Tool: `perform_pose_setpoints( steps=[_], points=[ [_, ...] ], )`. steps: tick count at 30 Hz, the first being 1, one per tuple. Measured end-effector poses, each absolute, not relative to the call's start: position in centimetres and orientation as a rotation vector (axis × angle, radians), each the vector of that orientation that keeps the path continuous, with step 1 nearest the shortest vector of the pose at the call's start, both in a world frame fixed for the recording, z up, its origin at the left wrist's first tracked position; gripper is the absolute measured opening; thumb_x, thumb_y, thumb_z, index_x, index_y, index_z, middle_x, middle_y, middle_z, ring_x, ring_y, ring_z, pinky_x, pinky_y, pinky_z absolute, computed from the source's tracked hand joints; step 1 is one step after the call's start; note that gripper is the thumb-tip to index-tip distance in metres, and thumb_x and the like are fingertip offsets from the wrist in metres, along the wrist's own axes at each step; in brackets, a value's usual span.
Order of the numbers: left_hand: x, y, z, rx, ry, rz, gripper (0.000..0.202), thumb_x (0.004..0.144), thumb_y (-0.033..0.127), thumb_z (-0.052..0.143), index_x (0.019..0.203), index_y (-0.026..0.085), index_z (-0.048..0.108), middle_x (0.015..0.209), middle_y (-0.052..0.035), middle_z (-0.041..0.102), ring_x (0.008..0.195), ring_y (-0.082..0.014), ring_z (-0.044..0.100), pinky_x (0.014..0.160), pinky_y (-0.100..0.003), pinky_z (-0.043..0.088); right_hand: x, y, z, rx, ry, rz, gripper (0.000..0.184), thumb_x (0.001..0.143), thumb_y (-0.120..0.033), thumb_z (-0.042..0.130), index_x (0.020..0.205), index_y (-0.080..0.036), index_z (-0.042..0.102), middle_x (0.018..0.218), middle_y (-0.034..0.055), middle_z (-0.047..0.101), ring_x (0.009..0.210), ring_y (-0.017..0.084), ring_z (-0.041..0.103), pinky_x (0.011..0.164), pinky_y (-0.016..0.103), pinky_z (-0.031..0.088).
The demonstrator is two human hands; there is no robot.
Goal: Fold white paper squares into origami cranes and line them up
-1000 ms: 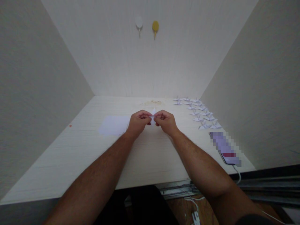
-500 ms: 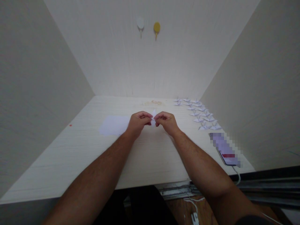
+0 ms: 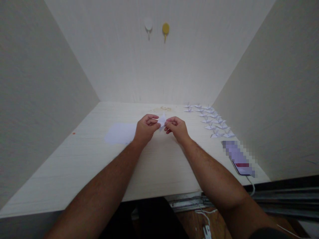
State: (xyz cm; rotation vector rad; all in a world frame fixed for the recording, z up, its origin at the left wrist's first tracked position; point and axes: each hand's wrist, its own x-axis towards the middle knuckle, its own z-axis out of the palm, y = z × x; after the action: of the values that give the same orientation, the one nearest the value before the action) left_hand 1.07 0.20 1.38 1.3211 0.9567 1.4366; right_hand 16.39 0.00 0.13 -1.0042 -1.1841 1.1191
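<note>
My left hand (image 3: 146, 127) and my right hand (image 3: 175, 127) meet over the middle of the pale wooden table (image 3: 82, 166). Both pinch a small folded piece of white paper (image 3: 162, 120) between thumb and fingers, held just above the tabletop. The fingers of both hands are curled round the paper, and most of it is hidden behind them. A flat sheet of pale paper (image 3: 121, 133) lies on the table just left of my left hand.
Several small folded paper cranes (image 3: 211, 120) stand in rows at the back right. A phone (image 3: 238, 157) with a white cable lies near the right front edge. Two round hooks, white (image 3: 148, 24) and yellow (image 3: 165, 28), hang on the back wall. Walls close in on three sides.
Both hands have lifted slightly and turned the folded paper, so more of its white tip shows between the fingers. The grip stays the same.
</note>
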Motion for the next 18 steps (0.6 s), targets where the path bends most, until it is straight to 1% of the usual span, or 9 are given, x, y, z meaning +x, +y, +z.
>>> perform_pose_setpoints(
  steps=[2,4,8,11,18],
  points=[
    [1.04,0.18,1.32,1.337,0.954,1.426,0.032,0.061,0.019,0.077,0.091,0.016,0.065,0.069,0.0019,0.066,0.062,-0.0100,0.060,0.062,-0.023,0.047,16.44,0.02,0.07,-1.036,-1.216,1.145,0.029,0.065,-0.041,0.076,0.073,-0.017,0.061,0.057,-0.0005,0.066,0.047,0.012,0.059,0.046,0.023,0.049],
    [0.99,0.16,1.27,1.335,0.982,1.404,0.032,0.060,0.021,0.078,0.089,0.015,0.067,0.071,0.0001,0.067,0.064,-0.0112,0.061,0.064,-0.024,0.048,16.48,-0.06,0.10,-1.042,-1.231,1.159,0.031,0.064,-0.043,0.077,0.071,-0.017,0.062,0.057,0.0007,0.067,0.047,0.011,0.059,0.048,0.025,0.051],
    [0.88,0.21,1.23,1.290,1.011,1.318,0.022,0.061,0.025,0.078,0.077,0.014,0.069,0.067,-0.0016,0.067,0.061,-0.0120,0.060,0.062,-0.026,0.048,16.47,-0.23,0.33,-1.014,-1.228,1.168,0.035,0.061,-0.046,0.080,0.071,-0.016,0.064,0.059,0.0013,0.068,0.049,0.012,0.061,0.052,0.027,0.055],
    [0.82,0.28,1.25,1.314,1.028,1.294,0.017,0.063,0.028,0.076,0.070,0.014,0.069,0.062,-0.0012,0.066,0.057,-0.0117,0.058,0.059,-0.026,0.047,16.35,-0.26,0.38,-1.017,-1.234,1.165,0.035,0.060,-0.045,0.080,0.071,-0.017,0.064,0.058,0.0009,0.068,0.050,0.012,0.062,0.052,0.026,0.055],
    [0.86,0.44,1.04,1.391,1.075,1.307,0.016,0.065,0.029,0.074,0.065,0.014,0.067,0.059,-0.0012,0.065,0.055,-0.0119,0.057,0.058,-0.026,0.046,16.32,-0.36,0.31,-1.025,-1.248,1.171,0.032,0.061,-0.042,0.079,0.071,-0.017,0.063,0.056,0.0001,0.066,0.049,0.012,0.060,0.051,0.026,0.053]
  ],
)
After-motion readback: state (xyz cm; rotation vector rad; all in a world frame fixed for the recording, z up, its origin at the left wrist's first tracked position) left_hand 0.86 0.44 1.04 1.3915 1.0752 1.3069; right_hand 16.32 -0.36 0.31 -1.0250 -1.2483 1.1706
